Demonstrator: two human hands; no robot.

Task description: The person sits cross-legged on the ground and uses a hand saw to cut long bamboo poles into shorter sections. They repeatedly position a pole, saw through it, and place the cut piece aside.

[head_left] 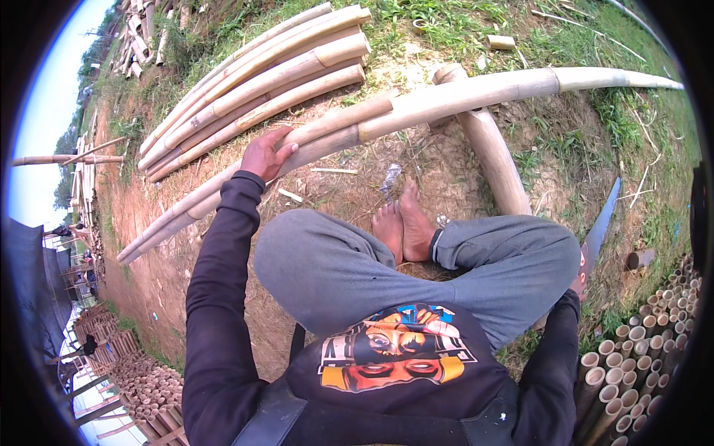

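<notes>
The person sat cross-legged on bare earth, and the left hand (pixel 266 154) was out in front, palm down, fingers curled over the top of a long bamboo pole (pixel 416 111), gripping it near the middle of its visible run. That pole lay across the ground from lower left to far right, bent by the lens, with a second pole (pixel 327 123) pressed tight alongside it under the same hand. Both rested over a thicker bamboo log (pixel 491 160) that ran crosswise beneath them and pointed back toward the person's knee. The right hand (pixel 579 286) was down by the right knee, mostly hidden behind the grey trouser leg; it sat at the handle end of a hand saw (pixel 601 223), whose blade angled up and away over the grass, but whether those fingers were clenched around the handle could not be told. Bare feet (pixel 401 227) were tucked together just short of the poles. Beyond the held pole, a stack of long bamboo poles (pixel 260 85) lay side by side, well apart from the hand. At the right edge, near the saw, a pile of short cut bamboo tubes (pixel 639 364) was stacked with hollow ends facing out, and a similar pile (pixel 149 383) sat at lower left. No box or basket held any of it; everything lay on open ground.
</notes>
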